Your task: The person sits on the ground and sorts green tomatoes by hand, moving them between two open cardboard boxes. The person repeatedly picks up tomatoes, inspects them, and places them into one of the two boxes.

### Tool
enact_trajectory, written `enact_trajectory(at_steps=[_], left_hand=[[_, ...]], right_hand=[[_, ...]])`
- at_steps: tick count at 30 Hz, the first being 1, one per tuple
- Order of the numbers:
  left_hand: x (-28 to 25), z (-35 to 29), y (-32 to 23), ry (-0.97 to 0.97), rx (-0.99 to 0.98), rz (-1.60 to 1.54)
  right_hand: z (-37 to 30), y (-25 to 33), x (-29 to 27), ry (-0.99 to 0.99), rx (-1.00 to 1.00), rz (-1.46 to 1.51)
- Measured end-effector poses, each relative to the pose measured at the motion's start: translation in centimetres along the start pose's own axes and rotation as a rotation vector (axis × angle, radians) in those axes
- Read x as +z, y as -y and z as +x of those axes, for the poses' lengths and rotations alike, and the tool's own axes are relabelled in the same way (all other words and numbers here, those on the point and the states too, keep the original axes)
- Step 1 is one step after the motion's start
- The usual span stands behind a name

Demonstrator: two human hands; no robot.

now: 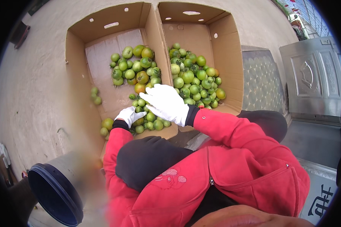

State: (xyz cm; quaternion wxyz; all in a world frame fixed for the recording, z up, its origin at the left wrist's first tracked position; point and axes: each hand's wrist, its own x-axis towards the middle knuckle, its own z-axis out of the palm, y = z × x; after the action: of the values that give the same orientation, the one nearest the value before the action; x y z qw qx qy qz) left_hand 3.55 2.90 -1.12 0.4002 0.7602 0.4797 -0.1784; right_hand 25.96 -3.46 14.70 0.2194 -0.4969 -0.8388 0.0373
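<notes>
Both my hands wear white gloves and are over the near part of the left cardboard box (76,56). My left hand (128,115) rests low at the small green tomatoes (149,121), its thumb stretched out to the right and no tomato seen in its grip. Slightly higher, my right hand (166,102) crosses the divider between the boxes, fingers extended leftward over the tomatoes. Its palm side is hidden. Farther back in the same box lies a heap of larger green and orange-tinged tomatoes (137,65). The right cardboard box (227,45) holds a pile of mostly green tomatoes (195,77).
A few tomatoes (107,123) lie along the left box's near left side. At lower left stands a bucket (53,193) with a dark blue inside. Metal panels with raised patterns (310,75) are on the right. A dark pot (21,34) sits at far left.
</notes>
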Motion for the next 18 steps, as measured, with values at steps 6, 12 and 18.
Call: enact_trajectory(at_steps=[6,12,18], left_hand=[[-1.7,-2.0,-3.2,-0.048,0.043,0.072],[-1.6,-3.8,-5.0,-0.06,0.091,0.049],[3.6,1.5,-0.2,-0.04,0.064,-0.21]], right_hand=[[0.5,-0.1,-0.3,0.241,0.045,-0.053],[0.4,0.1,0.1,0.145,-0.007,-0.066],[0.5,0.0,0.1,0.22,0.017,-0.086]])
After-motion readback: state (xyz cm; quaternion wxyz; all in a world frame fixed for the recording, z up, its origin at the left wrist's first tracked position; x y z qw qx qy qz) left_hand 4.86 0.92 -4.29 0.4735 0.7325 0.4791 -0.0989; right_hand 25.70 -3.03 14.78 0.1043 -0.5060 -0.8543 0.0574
